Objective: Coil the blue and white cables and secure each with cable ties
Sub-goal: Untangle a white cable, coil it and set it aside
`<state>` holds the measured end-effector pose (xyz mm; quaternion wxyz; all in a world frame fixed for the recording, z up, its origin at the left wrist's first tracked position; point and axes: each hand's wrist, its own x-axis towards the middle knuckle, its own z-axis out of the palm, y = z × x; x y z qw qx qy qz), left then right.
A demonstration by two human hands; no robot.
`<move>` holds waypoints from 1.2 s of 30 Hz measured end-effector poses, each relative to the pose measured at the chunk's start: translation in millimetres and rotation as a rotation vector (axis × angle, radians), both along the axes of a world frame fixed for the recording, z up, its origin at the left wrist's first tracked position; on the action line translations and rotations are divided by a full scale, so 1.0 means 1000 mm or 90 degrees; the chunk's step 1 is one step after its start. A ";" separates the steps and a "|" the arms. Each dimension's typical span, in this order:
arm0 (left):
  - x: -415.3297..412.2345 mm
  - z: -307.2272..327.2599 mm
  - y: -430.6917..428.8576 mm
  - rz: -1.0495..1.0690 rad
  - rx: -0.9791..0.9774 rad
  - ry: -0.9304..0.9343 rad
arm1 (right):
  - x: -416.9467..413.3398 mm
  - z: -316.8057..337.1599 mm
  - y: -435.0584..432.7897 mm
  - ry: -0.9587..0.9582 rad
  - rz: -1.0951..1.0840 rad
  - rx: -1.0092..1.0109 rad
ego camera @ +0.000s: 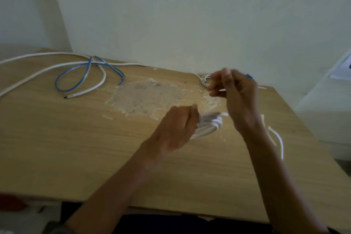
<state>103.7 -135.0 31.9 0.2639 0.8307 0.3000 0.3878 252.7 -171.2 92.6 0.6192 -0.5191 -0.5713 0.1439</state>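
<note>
The step in hand is judged to be the tying of the white coil [209,127], with the winding of that bundle done and the tie not yet closed round it. The coil is gripped in the left hand [176,127] just above the table [76,148], its loops gathered at the fist and projecting towards the right. The left fingers are curled tightly round the strands, the back of the hand turned up.

The right hand [237,95] is raised above and beyond the coil, wrist bent. A thin pale strip, taken to be a cable tie [221,90], appears to be pinched between its narrowed fingers [214,88], though the blur prevents certainty. A loose white tail [278,138] trails beside the right forearm.

Next, the tie must be passed round the gathered loops, threaded through its head and drawn tight while the bundle is kept from springing open.

The blue cable [76,77] and a loose white cable [47,68] lie uncoiled at the far left of the table, well apart from both hands.
</note>
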 end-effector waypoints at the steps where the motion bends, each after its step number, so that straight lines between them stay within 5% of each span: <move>1: -0.002 0.007 0.014 0.002 -0.022 -0.032 | -0.002 -0.012 -0.005 -0.010 0.031 -0.013; 6: -0.001 0.012 0.051 -0.015 -0.077 -0.015 | -0.003 -0.036 -0.005 -0.093 0.124 -0.022; 17: 0.007 -0.009 0.056 0.130 0.001 -0.049 | -0.025 -0.062 0.015 -0.222 -0.117 0.164; 25: 0.011 -0.014 0.044 0.160 0.164 -0.084 | -0.035 -0.056 0.014 -0.004 -0.111 0.057; 32: 0.013 -0.020 0.044 0.160 0.242 -0.082 | -0.017 -0.049 0.018 0.136 0.024 -0.046; 36: -0.004 -0.020 0.054 0.078 0.101 -0.166 | -0.020 -0.045 0.026 -0.100 0.027 -0.039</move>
